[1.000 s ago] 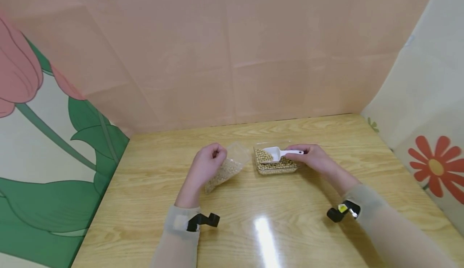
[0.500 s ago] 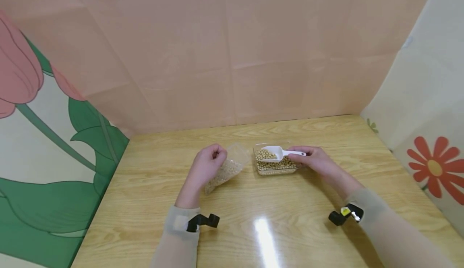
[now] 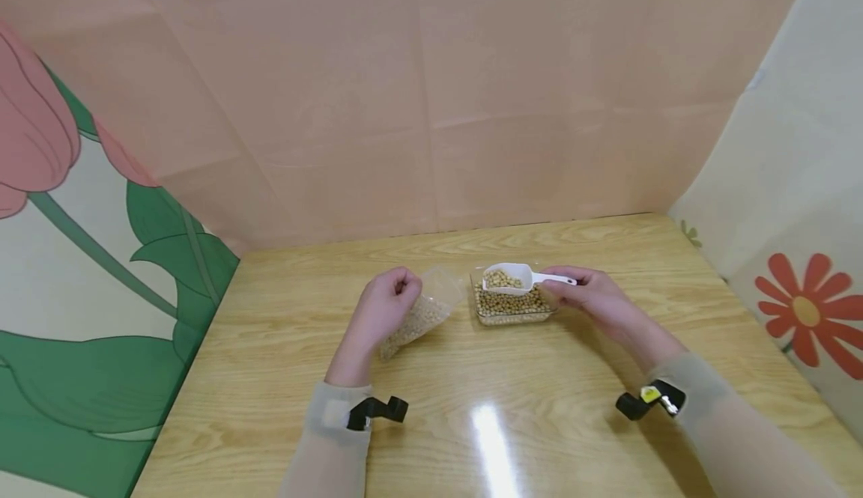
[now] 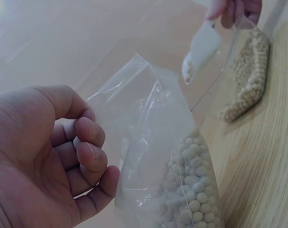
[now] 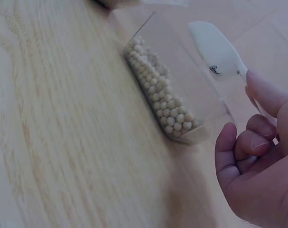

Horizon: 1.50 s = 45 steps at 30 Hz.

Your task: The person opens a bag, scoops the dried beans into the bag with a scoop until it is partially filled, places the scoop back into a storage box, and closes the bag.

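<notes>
The scoop (image 3: 527, 276) is pinched by its handle (image 3: 554, 278) in the right hand (image 3: 595, 296), beans (image 3: 502, 279) just beyond the fingers (image 5: 252, 142); probably light, stiff, tippy, so best held there. Floppy bag (image 3: 425, 315) seems gripped by the left hand (image 3: 386, 302), though contact's hidden.

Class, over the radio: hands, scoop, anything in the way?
Right hand: holding white scoop, beans aboard, above clear box. Left hand: gripping plastic bag. Nothing seen blocking the scoop.
</notes>
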Tool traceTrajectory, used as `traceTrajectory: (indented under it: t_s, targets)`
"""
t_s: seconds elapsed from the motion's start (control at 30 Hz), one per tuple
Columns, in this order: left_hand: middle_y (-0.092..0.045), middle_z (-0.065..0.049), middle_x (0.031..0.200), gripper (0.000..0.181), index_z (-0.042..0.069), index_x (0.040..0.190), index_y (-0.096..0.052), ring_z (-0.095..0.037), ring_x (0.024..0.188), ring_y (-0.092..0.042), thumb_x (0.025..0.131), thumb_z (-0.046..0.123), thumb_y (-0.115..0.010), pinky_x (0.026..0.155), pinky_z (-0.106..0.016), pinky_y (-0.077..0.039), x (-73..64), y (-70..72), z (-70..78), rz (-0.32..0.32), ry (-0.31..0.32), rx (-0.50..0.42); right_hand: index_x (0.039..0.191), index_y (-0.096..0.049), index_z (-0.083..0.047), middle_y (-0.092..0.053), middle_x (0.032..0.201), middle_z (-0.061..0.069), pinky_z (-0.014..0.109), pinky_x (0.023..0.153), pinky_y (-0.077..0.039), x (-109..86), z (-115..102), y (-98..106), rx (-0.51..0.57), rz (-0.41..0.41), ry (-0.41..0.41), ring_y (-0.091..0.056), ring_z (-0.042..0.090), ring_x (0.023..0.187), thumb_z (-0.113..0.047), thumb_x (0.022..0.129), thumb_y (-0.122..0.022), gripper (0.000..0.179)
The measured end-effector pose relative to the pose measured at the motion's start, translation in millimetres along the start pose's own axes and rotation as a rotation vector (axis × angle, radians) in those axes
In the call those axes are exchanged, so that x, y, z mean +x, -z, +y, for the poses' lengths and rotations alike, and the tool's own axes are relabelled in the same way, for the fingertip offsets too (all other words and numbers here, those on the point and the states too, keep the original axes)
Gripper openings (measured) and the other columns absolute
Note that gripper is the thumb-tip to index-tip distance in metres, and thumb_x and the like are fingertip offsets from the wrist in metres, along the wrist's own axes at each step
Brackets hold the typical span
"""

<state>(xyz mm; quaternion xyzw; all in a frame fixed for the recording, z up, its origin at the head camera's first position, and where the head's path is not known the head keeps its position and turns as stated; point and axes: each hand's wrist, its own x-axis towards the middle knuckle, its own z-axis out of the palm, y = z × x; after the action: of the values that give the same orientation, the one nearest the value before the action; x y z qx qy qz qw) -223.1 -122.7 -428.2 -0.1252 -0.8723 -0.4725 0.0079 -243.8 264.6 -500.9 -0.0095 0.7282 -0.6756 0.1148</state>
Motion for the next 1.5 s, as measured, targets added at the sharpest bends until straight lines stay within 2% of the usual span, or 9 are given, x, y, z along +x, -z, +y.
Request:
traceTrajectory:
  t_s: [0.27, 0.47, 0.7, 0.9, 1.2, 1.33, 1.5]
  targets:
    - [-0.048, 0.000, 0.064, 0.030, 0.007, 0.087, -0.066, -0.017, 0.054, -0.043, 0.101, 0.031, -0.053, 0.052, -0.033, -0.039, -0.4, -0.6, -1.8, -0.003, -0.001, -0.002, 0.128, -0.067, -0.005, -0.064, 0.121, -0.001, 0.033, 0.090, -0.052, -6.6, -22, -3, 0.022, -0.004, 0.054, -0.059, 0.020, 0.107, -0.023, 0.095, -0.072, 0.038]
    - [-0.049, 0.000, 0.065, 0.030, 0.008, 0.089, -0.067, -0.017, 0.056, -0.044, 0.101, 0.031, -0.053, 0.053, -0.034, -0.040, 0.3, -0.8, -2.8, -0.003, 0.007, -0.001, 0.126, -0.068, -0.007, -0.062, 0.119, 0.001, 0.034, 0.091, -0.052, -12.0, -38, -10, 0.036, -0.017, 0.051, -0.060, 0.015, 0.100, -0.022, 0.095, -0.072, 0.034]
    - [-0.050, 0.000, 0.065, 0.028, 0.009, 0.088, -0.067, -0.017, 0.056, -0.044, 0.100, 0.031, -0.053, 0.052, -0.033, -0.040, 0.1, 0.0, -2.5, 0.001, 0.009, -0.004, 0.125, -0.068, -0.005, -0.063, 0.117, 0.005, 0.036, 0.091, -0.052, -15.8, -56, -27, 0.032, -0.068, 0.064, -0.060, 0.016, 0.098, -0.023, 0.094, -0.073, 0.037]
    - [-0.050, 0.000, 0.065, 0.028, 0.010, 0.088, -0.068, -0.017, 0.057, -0.045, 0.100, 0.030, -0.054, 0.053, -0.033, -0.040, 0.4, 0.4, -2.3, 0.012, 0.007, 0.010, 0.125, -0.069, -0.007, -0.064, 0.121, 0.008, 0.042, 0.095, -0.050, -11.5, -64, -42, -0.043, -0.085, 0.076, -0.057, 0.020, 0.104, -0.028, 0.091, -0.077, 0.041]
    - [-0.050, 0.000, 0.065, 0.025, 0.010, 0.087, -0.068, -0.017, 0.056, -0.045, 0.100, 0.028, -0.054, 0.052, -0.033, -0.040, -0.2, 1.4, -1.5, 0.009, -0.001, 0.000, 0.121, -0.073, -0.012, -0.063, 0.122, 0.009, 0.040, 0.088, -0.051, -5.1, -71, -61, -0.140, -0.107, 0.094, -0.055, 0.026, 0.101, -0.035, 0.087, -0.080, 0.041]
    - [-0.050, 0.000, 0.066, 0.025, 0.010, 0.088, -0.068, -0.017, 0.055, -0.044, 0.101, 0.027, -0.055, 0.052, -0.033, -0.040, 0.1, 1.9, -1.9, 0.004, -0.004, 0.004, 0.118, -0.074, -0.016, -0.063, 0.111, 0.009, 0.037, 0.078, -0.048, -2.9, -73, -66, -0.178, -0.104, 0.084, -0.054, 0.024, 0.091, -0.039, 0.084, -0.081, 0.041]
    - [-0.050, -0.001, 0.066, 0.026, 0.008, 0.089, -0.068, -0.017, 0.055, -0.044, 0.100, 0.027, -0.054, 0.053, -0.033, -0.040, 0.1, 2.6, -2.1, 0.001, -0.010, 0.000, 0.116, -0.076, -0.021, -0.061, 0.100, 0.010, 0.036, 0.072, -0.045, -0.4, -76, -70, -0.236, -0.105, 0.085, -0.052, 0.026, 0.086, -0.043, 0.083, -0.082, 0.040]
